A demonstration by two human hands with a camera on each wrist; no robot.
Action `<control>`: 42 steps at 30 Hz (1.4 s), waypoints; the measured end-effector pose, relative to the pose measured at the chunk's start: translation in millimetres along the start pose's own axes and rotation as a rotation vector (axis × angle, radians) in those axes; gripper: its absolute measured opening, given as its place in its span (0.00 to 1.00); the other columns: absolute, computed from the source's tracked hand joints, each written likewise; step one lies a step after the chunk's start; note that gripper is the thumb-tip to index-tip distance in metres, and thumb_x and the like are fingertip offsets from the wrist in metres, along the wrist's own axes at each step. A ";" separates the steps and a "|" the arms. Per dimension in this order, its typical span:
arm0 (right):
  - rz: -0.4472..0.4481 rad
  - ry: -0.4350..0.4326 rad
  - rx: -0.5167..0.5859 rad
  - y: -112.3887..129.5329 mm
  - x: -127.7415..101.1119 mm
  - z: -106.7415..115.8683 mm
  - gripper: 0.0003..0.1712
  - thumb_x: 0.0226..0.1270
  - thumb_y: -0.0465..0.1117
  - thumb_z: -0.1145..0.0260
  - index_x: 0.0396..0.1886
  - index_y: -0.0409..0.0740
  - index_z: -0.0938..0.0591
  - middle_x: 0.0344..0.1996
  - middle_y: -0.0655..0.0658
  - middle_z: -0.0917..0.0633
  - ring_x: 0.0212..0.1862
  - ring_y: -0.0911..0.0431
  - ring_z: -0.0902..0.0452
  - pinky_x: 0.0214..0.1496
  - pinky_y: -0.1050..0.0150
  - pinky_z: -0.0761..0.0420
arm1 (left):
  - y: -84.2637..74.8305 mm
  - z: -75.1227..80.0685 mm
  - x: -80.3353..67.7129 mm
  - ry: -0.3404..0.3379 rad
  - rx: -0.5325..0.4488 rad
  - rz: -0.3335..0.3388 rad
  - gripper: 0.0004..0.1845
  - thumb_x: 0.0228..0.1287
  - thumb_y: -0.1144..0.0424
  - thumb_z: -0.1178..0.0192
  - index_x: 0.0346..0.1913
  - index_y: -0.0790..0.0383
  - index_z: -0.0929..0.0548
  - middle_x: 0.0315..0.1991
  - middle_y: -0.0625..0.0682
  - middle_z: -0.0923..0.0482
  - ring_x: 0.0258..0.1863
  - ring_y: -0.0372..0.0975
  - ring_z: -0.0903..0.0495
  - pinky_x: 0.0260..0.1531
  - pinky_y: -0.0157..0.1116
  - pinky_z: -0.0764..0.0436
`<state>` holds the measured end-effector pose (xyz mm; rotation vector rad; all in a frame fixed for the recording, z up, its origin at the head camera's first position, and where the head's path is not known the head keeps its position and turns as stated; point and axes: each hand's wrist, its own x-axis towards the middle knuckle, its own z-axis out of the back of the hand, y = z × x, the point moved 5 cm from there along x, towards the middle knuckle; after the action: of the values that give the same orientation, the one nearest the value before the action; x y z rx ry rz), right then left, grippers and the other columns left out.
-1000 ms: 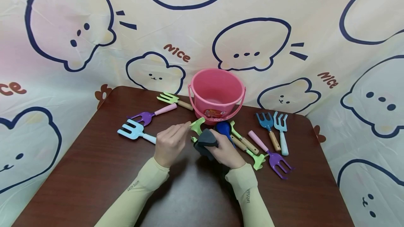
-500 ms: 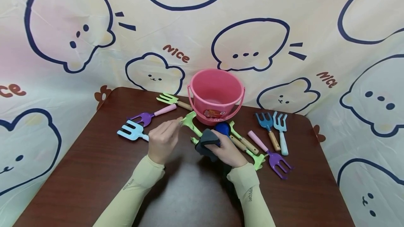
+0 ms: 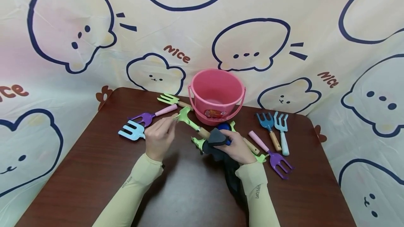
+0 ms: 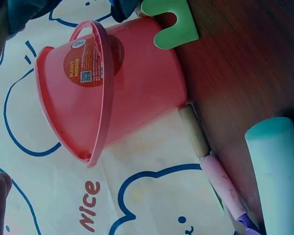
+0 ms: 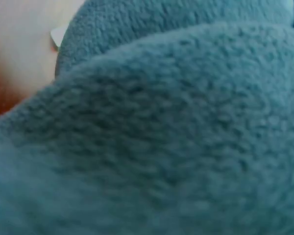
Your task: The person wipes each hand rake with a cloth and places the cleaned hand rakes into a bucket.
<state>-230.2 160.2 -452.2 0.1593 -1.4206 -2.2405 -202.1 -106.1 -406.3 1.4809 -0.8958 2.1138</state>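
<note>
My left hand pinches the edge of the light-green head of a small hand rake. The rake's wooden handle runs right into a dark grey cloth, which my right hand grips around it. The cloth's lower end hangs down beside the right sleeve. Fuzzy cloth fills most of the right wrist view, hiding the fingers there. Under the cloth, another green tool head shows. Just behind the left hand lies a light-blue garden fork, its handle partly hidden.
A pink bucket stands at the back. A green fork and purple fork lie left of it. Rightward are a blue spoon-like tool, a purple fork, a blue fork and a light-blue fork.
My left hand has drawn the rake head left and slightly back. My right hand and the cloth have shifted right, uncovering part of the wooden handle.
</note>
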 end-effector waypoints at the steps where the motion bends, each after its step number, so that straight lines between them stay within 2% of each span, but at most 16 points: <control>1: 0.012 -0.015 0.008 -0.3 -1.3 3.9 0.14 0.68 0.40 0.25 0.52 0.51 0.12 0.46 0.50 0.11 0.49 0.54 0.19 0.60 0.56 0.19 | 1.3 0.3 0.7 -0.008 0.003 0.004 0.05 0.64 0.74 0.32 0.41 0.67 0.10 0.30 0.57 0.12 0.26 0.50 0.13 0.27 0.46 0.16; 3: 0.034 -0.052 0.061 -1.6 -5.2 13.7 0.12 0.68 0.38 0.26 0.50 0.47 0.11 0.43 0.49 0.10 0.46 0.54 0.17 0.57 0.59 0.17 | 5.5 2.0 3.5 -0.034 0.003 0.026 0.03 0.63 0.75 0.31 0.39 0.68 0.11 0.30 0.58 0.12 0.25 0.50 0.13 0.24 0.46 0.17; 7: 0.078 -0.191 0.138 -4.3 -15.9 40.4 0.05 0.68 0.31 0.28 0.42 0.39 0.10 0.34 0.52 0.10 0.38 0.57 0.16 0.47 0.66 0.15 | 16.7 7.9 10.4 -0.084 0.018 0.109 0.03 0.63 0.75 0.31 0.38 0.69 0.10 0.30 0.60 0.12 0.21 0.49 0.15 0.19 0.45 0.21; 10: 0.108 -0.283 0.087 -5.9 -23.0 57.5 0.05 0.66 0.28 0.28 0.40 0.37 0.11 0.33 0.54 0.10 0.35 0.60 0.17 0.43 0.69 0.16 | 20.8 9.5 12.8 -0.087 0.023 0.140 0.04 0.63 0.74 0.30 0.40 0.68 0.09 0.30 0.59 0.11 0.20 0.48 0.16 0.17 0.44 0.23; 12: 0.115 -0.310 0.053 -7.5 -25.3 63.7 0.05 0.66 0.29 0.28 0.40 0.37 0.11 0.34 0.52 0.10 0.35 0.60 0.17 0.42 0.69 0.17 | 20.7 9.4 12.8 -0.084 0.021 0.138 0.04 0.63 0.74 0.30 0.39 0.68 0.09 0.29 0.59 0.12 0.19 0.47 0.17 0.17 0.43 0.24; 15: 0.101 -0.320 0.036 -11.8 -26.9 66.9 0.06 0.65 0.31 0.26 0.42 0.38 0.11 0.34 0.48 0.10 0.35 0.60 0.18 0.42 0.69 0.17 | 18.9 8.7 11.7 -0.081 0.014 0.127 0.04 0.62 0.74 0.30 0.40 0.67 0.09 0.30 0.59 0.11 0.19 0.47 0.17 0.17 0.43 0.23; 21: 0.060 -0.316 0.045 -19.4 -26.7 60.9 0.07 0.66 0.33 0.26 0.43 0.40 0.11 0.35 0.45 0.10 0.36 0.59 0.17 0.45 0.68 0.17 | 22.3 11.9 12.0 -0.059 0.028 0.125 0.02 0.62 0.73 0.29 0.37 0.69 0.10 0.26 0.59 0.13 0.15 0.44 0.21 0.14 0.40 0.28; 25: 0.047 -0.290 0.034 -18.7 -21.3 54.8 0.07 0.66 0.32 0.27 0.44 0.41 0.11 0.37 0.45 0.10 0.38 0.59 0.16 0.48 0.68 0.17 | 30.2 8.2 23.3 -0.026 0.033 0.134 0.03 0.65 0.71 0.31 0.36 0.70 0.11 0.27 0.60 0.14 0.16 0.46 0.20 0.14 0.42 0.27; 28: 0.032 -0.278 0.013 -17.2 -18.5 53.8 0.07 0.67 0.32 0.27 0.43 0.42 0.11 0.37 0.46 0.10 0.39 0.59 0.17 0.48 0.68 0.17 | 36.1 -2.6 44.7 0.005 0.026 0.132 0.05 0.67 0.70 0.32 0.36 0.71 0.12 0.28 0.62 0.13 0.18 0.49 0.18 0.15 0.44 0.25; 30: 0.021 -0.281 0.004 -17.4 -18.6 53.8 0.06 0.67 0.33 0.27 0.42 0.43 0.11 0.36 0.46 0.10 0.38 0.59 0.17 0.48 0.69 0.17 | 39.5 -12.4 61.8 0.040 0.028 0.125 0.07 0.69 0.69 0.34 0.36 0.72 0.13 0.26 0.62 0.14 0.17 0.49 0.19 0.14 0.44 0.26; 34: 0.005 -0.280 0.008 -17.7 -19.6 53.9 0.06 0.68 0.33 0.27 0.43 0.42 0.11 0.36 0.45 0.10 0.38 0.59 0.17 0.47 0.68 0.17 | 46.6 -38.4 90.1 0.122 0.032 0.103 0.10 0.74 0.66 0.38 0.36 0.71 0.15 0.23 0.61 0.16 0.15 0.47 0.24 0.16 0.38 0.31; 38: -0.003 -0.277 0.002 -17.6 -20.2 54.5 0.06 0.68 0.34 0.27 0.43 0.42 0.11 0.35 0.44 0.10 0.37 0.58 0.17 0.47 0.68 0.17 | 52.7 -69.8 104.7 0.211 0.024 0.109 0.10 0.75 0.66 0.39 0.37 0.70 0.14 0.23 0.60 0.17 0.17 0.46 0.23 0.19 0.37 0.27; 42: -0.011 -0.273 -0.023 -18.0 -20.3 55.5 0.06 0.68 0.35 0.27 0.43 0.42 0.11 0.36 0.43 0.10 0.37 0.59 0.17 0.47 0.68 0.17 | 51.8 -98.4 109.2 0.323 0.080 0.097 0.09 0.74 0.65 0.39 0.38 0.68 0.13 0.22 0.57 0.17 0.18 0.45 0.21 0.21 0.40 0.22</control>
<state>-237.4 221.2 -445.8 -0.1527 -1.5319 -2.3556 -340.6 -77.4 -341.0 1.1035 -0.7818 2.3947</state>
